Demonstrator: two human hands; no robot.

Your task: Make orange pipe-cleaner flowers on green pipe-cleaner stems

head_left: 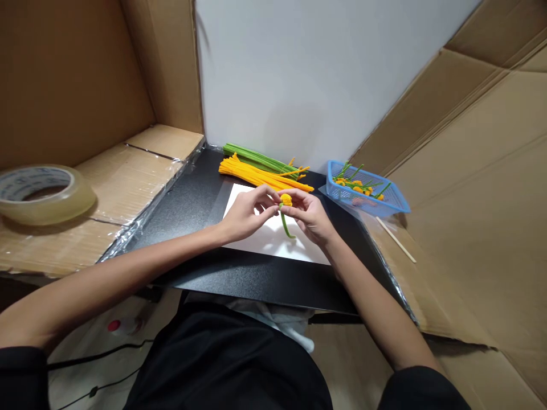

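Note:
Between my two hands is a small pipe cleaner flower (286, 200) with a coiled yellow head and a green stem that curves down toward me. My left hand (252, 212) pinches it from the left, thumb and forefinger at the base of the head. My right hand (311, 215) grips the same spot from the right, its thumb across the top of the stem. Both hands are above a white sheet (252, 246) on the black tabletop. Just behind them lie a bundle of yellow pipe cleaners (260, 172) and a bundle of green pipe cleaners (252, 155).
A blue plastic basket (367, 199) at the back right holds several yellow-and-green pieces. Near it, a thin wooden stick (396, 240) lies on cardboard. A large roll of clear tape (72, 199) sits on the left cardboard ledge. Cardboard walls (470, 171) flank the table (179, 199).

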